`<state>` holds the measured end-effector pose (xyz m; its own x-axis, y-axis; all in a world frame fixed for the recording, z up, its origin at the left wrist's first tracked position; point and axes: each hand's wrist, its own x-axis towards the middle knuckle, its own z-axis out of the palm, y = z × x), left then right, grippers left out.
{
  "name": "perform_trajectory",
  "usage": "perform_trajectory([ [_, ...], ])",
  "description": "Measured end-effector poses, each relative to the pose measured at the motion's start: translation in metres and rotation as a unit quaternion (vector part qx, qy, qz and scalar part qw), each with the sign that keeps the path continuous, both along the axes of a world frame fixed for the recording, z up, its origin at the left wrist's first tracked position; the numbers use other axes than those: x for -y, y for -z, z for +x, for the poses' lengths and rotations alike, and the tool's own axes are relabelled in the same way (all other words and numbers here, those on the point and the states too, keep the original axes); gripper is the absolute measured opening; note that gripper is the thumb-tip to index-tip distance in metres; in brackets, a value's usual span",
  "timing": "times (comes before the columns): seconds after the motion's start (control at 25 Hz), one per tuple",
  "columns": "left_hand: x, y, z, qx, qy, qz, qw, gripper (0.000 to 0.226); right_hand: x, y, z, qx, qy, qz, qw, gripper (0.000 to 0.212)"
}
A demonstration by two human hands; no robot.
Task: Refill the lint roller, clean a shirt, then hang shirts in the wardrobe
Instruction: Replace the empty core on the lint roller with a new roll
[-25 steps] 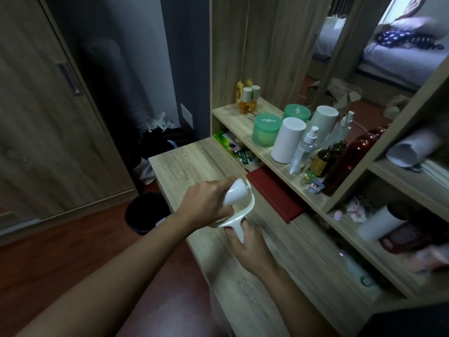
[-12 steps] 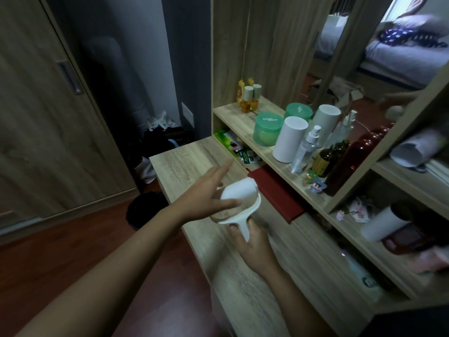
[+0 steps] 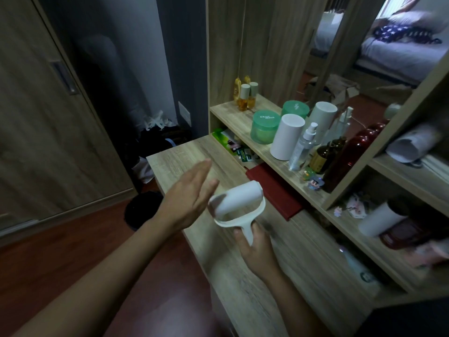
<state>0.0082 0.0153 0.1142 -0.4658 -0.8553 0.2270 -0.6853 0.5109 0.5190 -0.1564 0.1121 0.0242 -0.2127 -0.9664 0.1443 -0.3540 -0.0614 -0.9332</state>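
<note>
The fingers (image 3: 259,231) of the right hand (image 3: 258,251) are curled round the short handle of a white lint roller (image 3: 237,198), gripping it from below with the roll tilted above the hand, over the wooden table (image 3: 184,154). The left hand (image 3: 187,201) is beside the roll's near end with its fingers (image 3: 202,181) straight, close together and holding nothing; whether the palm's edge touches the roll or only stands just beside it I cannot tell. Both forearms reach in from the bottom of the view. Just past the roller a flat red book (image 3: 274,190) lies on the table, partly under the shelf (image 3: 230,110) that runs along the table's far side. On that shelf stand a green jar (image 3: 264,127), a white cylinder (image 3: 286,137), a clear spray bottle (image 3: 303,147), a brown bottle (image 3: 324,155) and a dark red bottle (image 3: 349,152), close together, with small amber bottles (image 3: 244,97) at the far end and a little figurine (image 3: 315,183) near the front edge. In a lower compartment to the right a white roll (image 3: 379,218) lies on its side. On the floor left of the table sits a black bin (image 3: 141,207), and beyond it is the wardrobe door (image 3: 36,105).
</note>
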Motion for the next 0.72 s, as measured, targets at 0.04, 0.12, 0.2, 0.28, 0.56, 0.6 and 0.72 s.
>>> perform_trajectory([
  [0.04,-0.005,-0.002,-0.003,0.007,0.037,-0.011,0.999,0.088,0.000,0.000,0.000,0.002,0.004,0.001,1.000,0.025],
  [0.12,-0.015,0.002,-0.008,0.055,0.129,-0.113,0.984,0.074,0.000,0.000,0.000,0.000,-0.004,0.003,1.000,0.025],
  [0.2,-0.014,0.013,-0.009,0.104,0.204,-0.226,0.947,0.060,0.001,0.002,0.000,-0.003,-0.009,0.006,1.000,0.037],
  [0.28,-0.010,0.018,-0.009,0.122,0.196,-0.228,0.946,0.059,0.001,0.001,-0.001,-0.001,-0.009,0.004,1.000,0.041],
  [0.56,-0.006,0.006,-0.004,-0.081,0.054,-0.002,0.995,0.078,-0.003,0.001,0.001,0.005,0.008,0.009,1.000,0.025],
  [0.6,-0.008,0.006,-0.005,-0.070,0.091,-0.014,0.993,0.072,-0.001,0.001,0.002,0.005,0.005,0.013,1.000,0.023],
  [0.72,-0.004,0.015,-0.001,-0.042,0.108,-0.060,0.991,0.050,0.011,0.001,0.011,0.007,-0.011,0.017,1.000,0.010],
])
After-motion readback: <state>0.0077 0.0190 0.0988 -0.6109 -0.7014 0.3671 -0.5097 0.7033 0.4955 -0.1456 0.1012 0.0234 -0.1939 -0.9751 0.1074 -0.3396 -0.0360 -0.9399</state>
